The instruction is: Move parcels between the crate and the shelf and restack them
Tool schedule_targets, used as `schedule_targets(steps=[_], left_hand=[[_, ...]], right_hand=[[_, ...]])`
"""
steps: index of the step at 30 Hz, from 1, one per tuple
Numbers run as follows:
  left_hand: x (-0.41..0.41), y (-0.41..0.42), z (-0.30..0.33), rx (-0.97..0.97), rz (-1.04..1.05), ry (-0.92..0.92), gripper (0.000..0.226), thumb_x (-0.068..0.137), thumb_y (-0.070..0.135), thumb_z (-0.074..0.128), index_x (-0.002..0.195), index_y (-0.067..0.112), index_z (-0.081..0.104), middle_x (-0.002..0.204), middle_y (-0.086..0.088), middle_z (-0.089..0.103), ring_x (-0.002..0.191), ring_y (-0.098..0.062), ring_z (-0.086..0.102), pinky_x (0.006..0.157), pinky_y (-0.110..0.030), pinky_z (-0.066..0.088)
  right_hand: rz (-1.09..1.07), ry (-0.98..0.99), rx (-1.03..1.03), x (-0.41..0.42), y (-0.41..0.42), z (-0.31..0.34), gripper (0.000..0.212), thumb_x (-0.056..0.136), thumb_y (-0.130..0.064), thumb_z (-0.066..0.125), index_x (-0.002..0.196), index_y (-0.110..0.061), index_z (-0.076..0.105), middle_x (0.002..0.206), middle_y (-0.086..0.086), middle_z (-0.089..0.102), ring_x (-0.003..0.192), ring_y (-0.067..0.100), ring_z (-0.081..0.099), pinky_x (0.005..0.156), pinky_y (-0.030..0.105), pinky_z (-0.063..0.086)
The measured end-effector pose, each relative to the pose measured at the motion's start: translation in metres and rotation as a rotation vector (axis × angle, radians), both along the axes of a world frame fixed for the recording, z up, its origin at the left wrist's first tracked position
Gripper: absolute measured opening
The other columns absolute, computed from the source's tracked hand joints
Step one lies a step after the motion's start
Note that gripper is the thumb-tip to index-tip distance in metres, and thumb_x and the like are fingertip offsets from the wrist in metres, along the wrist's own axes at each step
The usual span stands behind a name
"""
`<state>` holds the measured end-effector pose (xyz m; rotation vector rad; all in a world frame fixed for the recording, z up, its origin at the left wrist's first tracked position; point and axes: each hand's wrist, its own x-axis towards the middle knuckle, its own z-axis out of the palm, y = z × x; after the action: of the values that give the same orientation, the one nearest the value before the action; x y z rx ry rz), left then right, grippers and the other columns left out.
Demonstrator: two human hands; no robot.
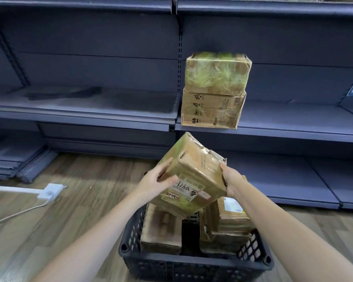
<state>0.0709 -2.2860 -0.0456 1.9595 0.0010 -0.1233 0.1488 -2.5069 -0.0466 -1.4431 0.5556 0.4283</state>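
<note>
Together, both hands hold a taped cardboard box [192, 176] tilted above a dark plastic crate [194, 263].
The left hand [157, 181] curls round its left corner, the right hand [231, 180] grips its right edge; more boxes stand in the crate, and two stacked boxes [214, 90] sit on the blue shelf [293, 127] beyond.

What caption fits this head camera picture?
Both hands, left hand and right hand, hold a cardboard box above a crate.
</note>
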Motion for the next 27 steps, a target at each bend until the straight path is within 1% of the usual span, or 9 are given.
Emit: schedule_targets(steps=[2,4,9,11,14,17,20,24,27], left_hand=[[0.001,-0.002,-0.007,0.145,0.008,-0.067,0.069,0.085,0.039,0.064,0.146,0.039,0.03,0.137,0.013,0.051,0.124,-0.004,0.047,0.106,-0.027,0.039],[0.005,0.0,-0.008,0.189,0.148,-0.135,0.057,0.091,0.026,0.058,0.145,0.027,0.038,0.126,0.006,0.062,0.115,-0.01,0.057,0.098,-0.025,0.046],[0.019,0.006,-0.005,0.178,0.337,-0.111,0.031,0.093,0.03,0.054,0.121,0.017,0.06,0.113,0.004,0.069,0.104,-0.016,0.062,0.088,-0.035,0.051],[0.024,0.003,0.001,0.185,0.365,-0.1,0.033,0.092,0.035,0.054,0.121,0.02,0.062,0.115,0.005,0.068,0.107,-0.017,0.061,0.093,-0.041,0.05],[0.031,-0.005,0.01,0.162,0.382,-0.068,0.034,0.092,0.04,0.053,0.118,0.022,0.063,0.114,0.006,0.069,0.106,-0.018,0.063,0.093,-0.045,0.05],[0.035,-0.013,0.017,0.162,0.384,-0.062,0.035,0.091,0.041,0.055,0.118,0.022,0.066,0.117,0.005,0.068,0.108,-0.019,0.062,0.096,-0.043,0.049],[0.042,-0.028,0.025,0.052,0.36,-0.042,0.038,0.089,0.037,0.06,0.123,0.02,0.063,0.122,0.003,0.066,0.111,-0.017,0.06,0.098,-0.038,0.048],[0.048,-0.066,0.036,-0.133,0.19,0.029,0.036,0.091,0.017,0.06,0.126,0.019,0.061,0.109,0.002,0.068,0.095,-0.015,0.066,0.083,-0.034,0.055],[0.053,-0.096,0.035,-0.13,0.119,0.025,0.038,0.09,0.011,0.059,0.128,0.019,0.059,0.12,-0.001,0.067,0.102,-0.017,0.065,0.084,-0.034,0.057]], right_hand=[[0.031,0.032,0.033,0.003,0.001,-0.001,0.041,0.094,-0.05,0.042,0.093,-0.012,0.057,0.079,0.008,0.065,0.064,0.026,0.062,0.053,0.036,0.056],[0.085,0.006,0.083,0.004,0.003,-0.003,0.05,0.09,-0.06,0.041,0.097,-0.015,0.062,0.085,0.008,0.07,0.073,0.026,0.066,0.061,0.037,0.057],[0.304,-0.174,0.068,-0.001,0.01,-0.004,0.056,0.086,-0.066,0.039,0.104,-0.02,0.067,0.088,-0.002,0.068,0.081,0.016,0.061,0.066,0.029,0.047],[0.389,-0.245,0.022,-0.007,0.011,-0.006,0.051,0.087,-0.06,0.045,0.125,-0.027,0.056,0.1,-0.007,0.065,0.085,0.013,0.058,0.064,0.025,0.046],[0.454,-0.363,-0.003,-0.012,0.004,-0.008,0.046,0.085,-0.037,0.064,0.129,-0.034,0.049,0.119,-0.004,0.065,0.099,0.017,0.064,0.06,0.027,0.056],[0.414,-0.405,-0.174,-0.016,-0.004,-0.001,0.038,0.085,-0.03,0.066,0.121,-0.027,0.055,0.109,-0.004,0.068,0.098,0.021,0.067,0.083,0.045,0.056],[0.252,-0.445,-0.279,-0.014,-0.02,0.009,0.022,0.092,-0.031,0.056,0.111,-0.02,0.059,0.105,0.0,0.067,0.089,0.019,0.064,0.077,0.034,0.053],[0.161,-0.431,-0.4,-0.006,-0.058,0.023,0.015,0.09,-0.034,0.056,0.098,-0.023,0.062,0.096,0.001,0.069,0.093,0.026,0.066,0.089,0.043,0.054],[0.135,-0.416,-0.479,-0.001,-0.086,0.028,0.016,0.09,-0.035,0.056,0.1,-0.023,0.062,0.096,0.0,0.067,0.095,0.026,0.065,0.09,0.042,0.052]])
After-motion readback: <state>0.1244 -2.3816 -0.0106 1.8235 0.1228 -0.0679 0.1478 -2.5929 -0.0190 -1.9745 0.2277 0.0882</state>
